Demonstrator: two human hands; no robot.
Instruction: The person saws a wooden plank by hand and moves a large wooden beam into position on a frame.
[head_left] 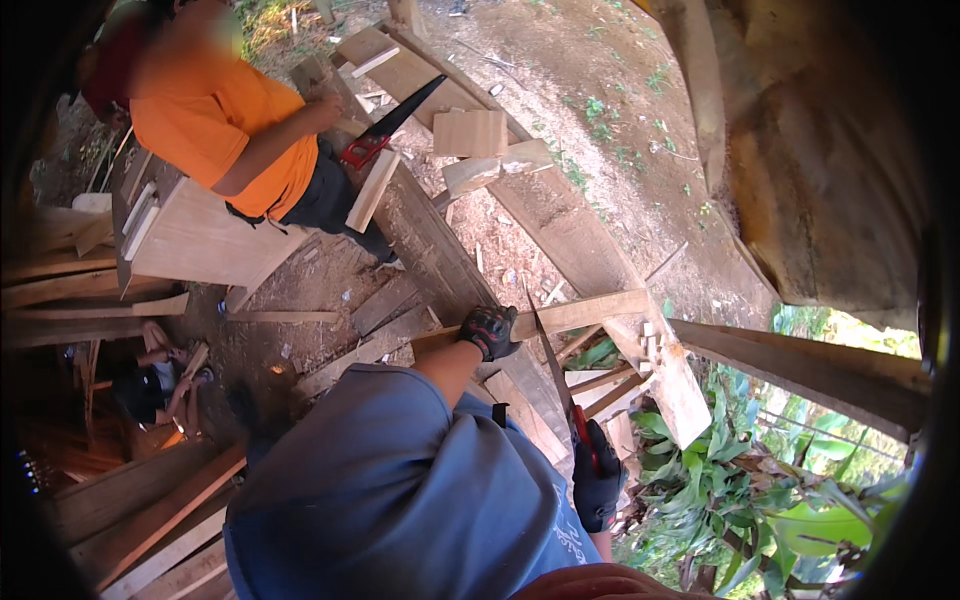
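Note:
My left hand (490,332), in a dark glove, is closed over a narrow wooden board (585,311) and presses it down. The board lies crosswise over two long planks, a left plank (432,245) and a right plank (575,235). In my right hand (598,475), also gloved, is the red handle of a handsaw (555,365). Its blade points away from me and meets the board just right of my left hand. The gloved fingers partly hide the handle. Whether the teeth have cut into the wood is too small to tell.
A person in an orange shirt (225,125) stands at the far left, beside a second red-handled saw (405,105). Wood blocks (470,133) sit on the planks. Another person (160,380) crouches at left near stacked timber (150,520). Leafy plants (730,480) grow at right.

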